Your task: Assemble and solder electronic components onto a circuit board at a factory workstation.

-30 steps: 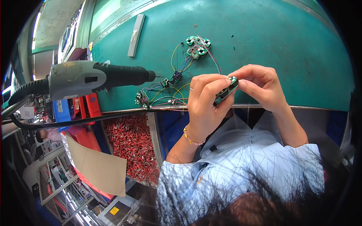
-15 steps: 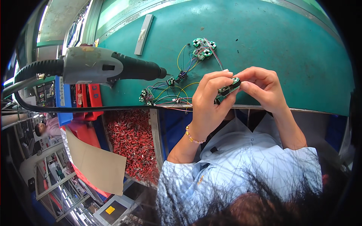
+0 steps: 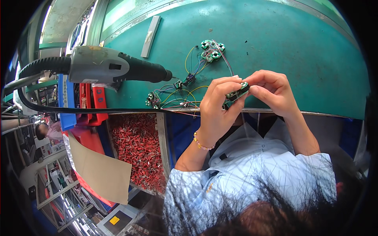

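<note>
A small green circuit board [image 3: 237,93] with black parts sits in my left hand [image 3: 217,103], whose fingers are closed around it. The thumb and fingertips of my right hand [image 3: 273,93] meet at the board's right end in a pinch; what lies between them, if anything, is too small to make out. Thin coloured wires [image 3: 193,93] spread over the bench to the left of my hands. They join a cluster of round green boards [image 3: 212,50], small black connectors [image 3: 189,80] and another little board [image 3: 152,100].
A grey and black power tool [image 3: 118,67] with a thick cable hangs at the left above the green bench [image 3: 299,51]. A ribbed grey strip [image 3: 151,36] lies further back. Below the bench edge, a bin holds many red parts [image 3: 138,149], beside brown cardboard [image 3: 100,169] and red and blue bins [image 3: 98,100].
The board in my left hand has tilted slightly, and the left fingers have shifted a little. The power tool has swung slightly. My right hand has barely moved.
</note>
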`<state>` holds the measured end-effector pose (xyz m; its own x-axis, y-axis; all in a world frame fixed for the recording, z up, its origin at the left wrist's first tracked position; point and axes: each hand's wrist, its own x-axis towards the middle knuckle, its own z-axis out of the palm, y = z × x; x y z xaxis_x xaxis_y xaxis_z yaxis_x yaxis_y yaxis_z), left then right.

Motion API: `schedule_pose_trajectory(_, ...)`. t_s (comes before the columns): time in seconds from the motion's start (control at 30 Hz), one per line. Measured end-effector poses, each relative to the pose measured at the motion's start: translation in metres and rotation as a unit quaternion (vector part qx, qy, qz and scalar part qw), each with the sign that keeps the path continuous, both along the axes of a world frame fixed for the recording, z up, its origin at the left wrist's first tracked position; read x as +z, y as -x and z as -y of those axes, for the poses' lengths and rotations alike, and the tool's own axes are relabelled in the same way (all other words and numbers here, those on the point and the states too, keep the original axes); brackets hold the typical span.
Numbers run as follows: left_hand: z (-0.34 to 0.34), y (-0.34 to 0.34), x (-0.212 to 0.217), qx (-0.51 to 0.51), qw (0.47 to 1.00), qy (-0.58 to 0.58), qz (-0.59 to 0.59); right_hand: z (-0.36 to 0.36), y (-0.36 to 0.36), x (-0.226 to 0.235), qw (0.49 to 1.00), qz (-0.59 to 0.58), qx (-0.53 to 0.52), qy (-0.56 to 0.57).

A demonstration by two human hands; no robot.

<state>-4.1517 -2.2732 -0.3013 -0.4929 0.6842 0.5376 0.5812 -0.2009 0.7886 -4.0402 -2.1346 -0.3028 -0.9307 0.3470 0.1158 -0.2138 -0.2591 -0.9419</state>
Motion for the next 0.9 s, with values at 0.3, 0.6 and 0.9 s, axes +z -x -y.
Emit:
schedule_pose_trajectory(0.3, 0.027, 0.0, -0.002, -0.03, 0.996, -0.072, -0.034, -0.005, -0.006, 0.004, 0.999, 0.028, -0.03, -0.022)
schedule_pose_trajectory(0.6, 0.018, -0.005, -0.003, 0.017, 0.997, -0.019, -0.076, -0.023, -0.015, 0.016, 0.99, 0.06, -0.087, -0.096)
schedule_pose_trajectory(0.9, -0.021, -0.021, -0.004, -0.014, 0.967, 0.168, -0.191, -0.055, 0.022, 0.045, 0.916, 0.063, -0.062, -0.391)
